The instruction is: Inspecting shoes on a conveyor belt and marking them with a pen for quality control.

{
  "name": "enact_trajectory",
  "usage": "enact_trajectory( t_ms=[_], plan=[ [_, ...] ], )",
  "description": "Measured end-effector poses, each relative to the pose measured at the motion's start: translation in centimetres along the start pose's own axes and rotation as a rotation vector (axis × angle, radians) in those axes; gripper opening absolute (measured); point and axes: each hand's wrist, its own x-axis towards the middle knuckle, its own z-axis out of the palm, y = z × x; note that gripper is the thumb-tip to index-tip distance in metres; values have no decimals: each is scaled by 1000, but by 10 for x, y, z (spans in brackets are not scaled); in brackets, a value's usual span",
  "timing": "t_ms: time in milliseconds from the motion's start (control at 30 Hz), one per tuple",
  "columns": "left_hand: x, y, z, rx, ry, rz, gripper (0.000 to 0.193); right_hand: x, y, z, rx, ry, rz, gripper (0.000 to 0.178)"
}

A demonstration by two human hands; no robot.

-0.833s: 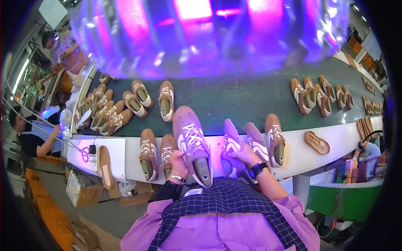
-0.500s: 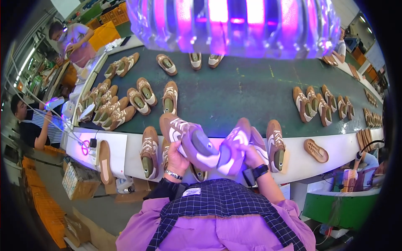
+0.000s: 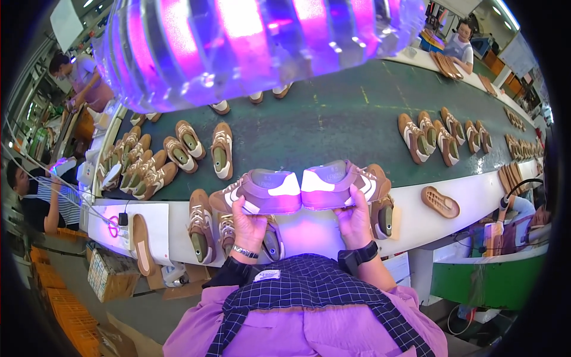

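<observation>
In the head view, the left hand [image 3: 248, 229] is pinching the left shoe [image 3: 259, 193] low along its side, thumb in front; the right hand [image 3: 355, 223] is gripping the right shoe [image 3: 344, 189] likewise. The other fingers are mostly staying out of sight. Both brown-and-white shoes are hanging above the white worktop [image 3: 312, 238], toes pointing outward, heels nearly meeting; whether they are touching, I cannot tell. If the hands were drifting inward, the white heels could be scuffing. A loosening thumb could be letting a shoe roll. Careless lowering could be knocking the standing shoe [image 3: 201, 229] at left.
</observation>
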Motion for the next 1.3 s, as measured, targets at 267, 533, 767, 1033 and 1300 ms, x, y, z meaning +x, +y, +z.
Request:
enact_trajectory(
  t_ms=[267,533,767,1033,1300],
  plan=[
    [0,-1,-2,9,18,-8,48,-6,3,-5,12,25,-4,40],
    [2,-3,-7,27,31,-17,46,-6,4,-3,-6,82,-11,39],
    [1,-6,-6,41,48,0,43,-6,5,-8,10,63,14,42],
    [-5,-5,2,46,33,23,30,-7,7,-14,-8,19,-14,39],
    [-9,-2,7,102,23,66,32,-8,3,-17,-90,15,-69,42]
  ],
)
